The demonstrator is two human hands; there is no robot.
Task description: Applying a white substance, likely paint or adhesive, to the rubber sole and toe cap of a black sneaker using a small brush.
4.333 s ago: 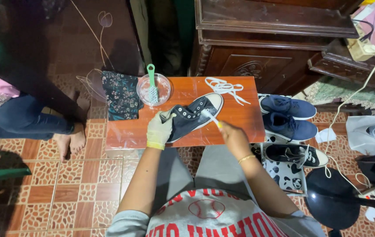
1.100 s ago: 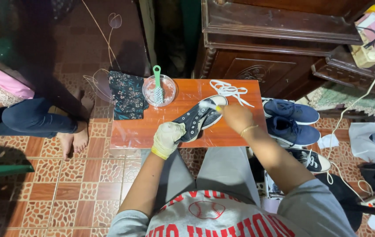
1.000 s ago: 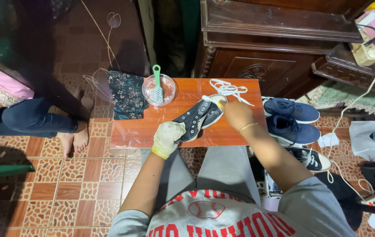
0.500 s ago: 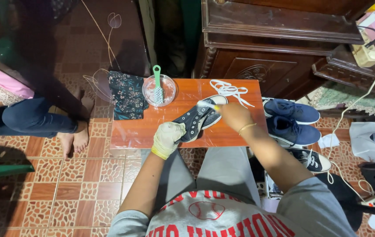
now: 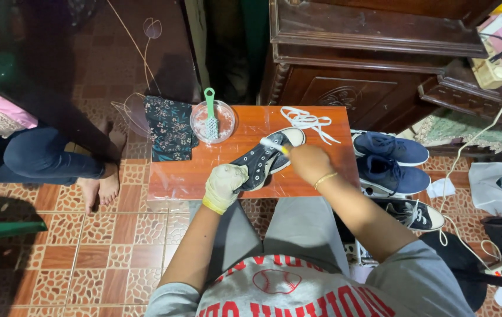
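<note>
— Left hand (image 5: 224, 186), the gloved one, is clamped round the heel end of that black sneaker (image 5: 265, 158), see it?

— Yes. The sneaker lies tilted on the orange surface (image 5: 186, 176), white toe pointing away from the person. And the right hand (image 5: 308, 162)?

— Bare, fingers closed on a small brush (image 5: 274, 145) (white-headed, yellowish handle, as far as I can make out), its bristles against the shoe near the toe.

— White laces (image 5: 310, 121) lie loose at the far edge of the surface, just past the toe.

— And a clear bowl (image 5: 212, 121) to the left of them, with a green-handled brush (image 5: 210, 113) resting in it. A dark flowered cloth (image 5: 170, 127) hangs over the left corner beside the bowl.

— On the tiled floor to the right, a pair of blue sneakers (image 5: 389, 158), and another black one (image 5: 414, 213) closer in.

— Someone else sits off to the left, barefoot, in jeans (image 5: 34, 158), well apart from the surface.
</note>
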